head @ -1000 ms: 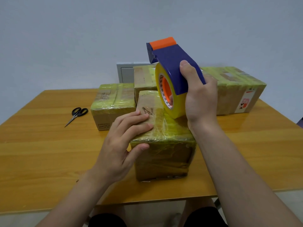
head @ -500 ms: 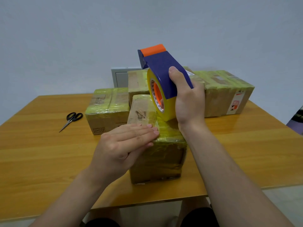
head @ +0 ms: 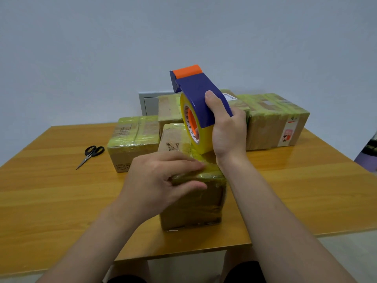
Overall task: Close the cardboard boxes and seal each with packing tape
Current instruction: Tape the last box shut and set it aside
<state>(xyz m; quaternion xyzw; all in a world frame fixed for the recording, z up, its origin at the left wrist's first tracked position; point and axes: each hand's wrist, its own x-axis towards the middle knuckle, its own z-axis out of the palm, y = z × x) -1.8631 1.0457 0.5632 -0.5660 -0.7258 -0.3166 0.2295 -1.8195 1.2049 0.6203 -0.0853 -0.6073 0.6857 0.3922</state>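
A small cardboard box (head: 193, 203) wrapped in yellowish tape stands near the table's front edge. My left hand (head: 161, 178) lies across its near top edge, fingers straight on the tape, thumb against the front face. My right hand (head: 228, 133) grips a blue tape dispenser (head: 197, 99) with an orange tip and a yellow tape roll (head: 195, 129). The roll rests on the top of the box.
Three more taped boxes stand behind: one at the left (head: 132, 141), one in the middle (head: 169, 109), a long one at the right (head: 275, 121). Black scissors (head: 90, 154) lie on the wooden table (head: 51, 190) to the left. A grey wall panel (head: 148, 103) is at the back.
My left hand has slid to the right along the box's near top edge. The right hand with the dispenser has stayed on top of the box.
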